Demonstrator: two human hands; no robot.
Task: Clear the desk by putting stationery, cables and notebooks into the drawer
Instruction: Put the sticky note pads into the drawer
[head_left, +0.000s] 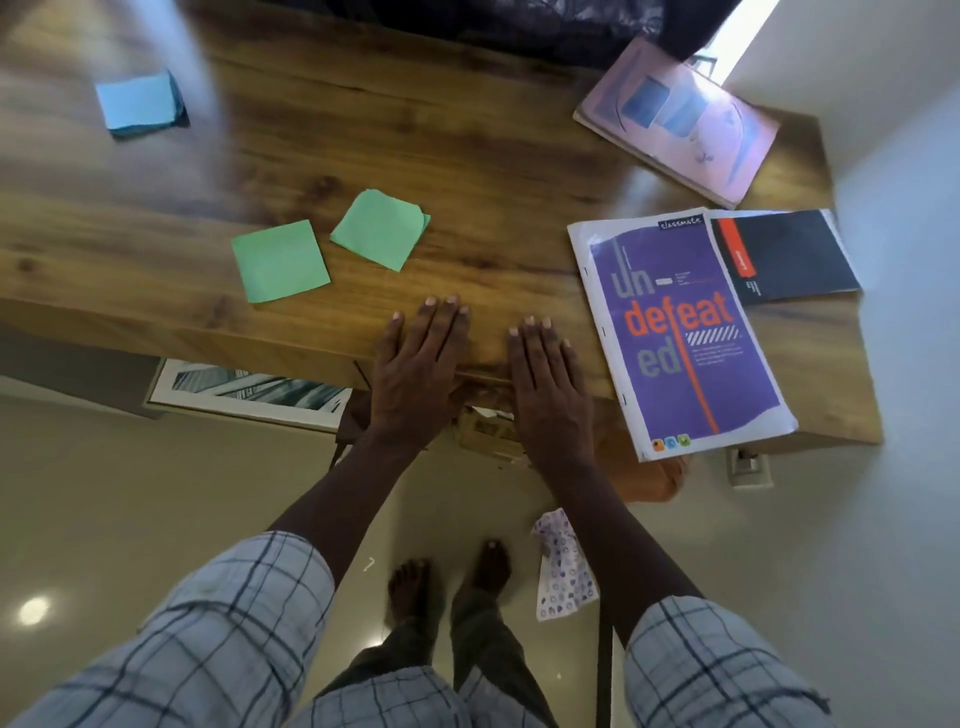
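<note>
I see both grips lying flat on the front edge of the counter (467, 182), side by side and a little apart. The left grip (415, 364) has its fingers straight and spread on the wood, clamped on nothing. The right grip (545, 374) lies the same way, fingers straight and close together, holding nothing.

Left of the left grip lie two green notes, one near the front edge (280, 267) and one just behind it (382, 228), close together but apart. A blue pad (139, 103) sits well apart at the far left. Just right of the right grip is a purple notebook (685, 332), which juts past the front edge. A dark notebook (789, 254) lies beside it, with its left edge tucked under the purple one's top corner. A pink notebook (680, 119) lies further back, tilted, near the right rear corner.

Under the edge between my grips something wooden shows, too blurred for me to tell whether it is the drawer.

On the floor are a framed print (249, 389) below the counter and a patterned cloth (563, 566) by the bare feet.
</note>
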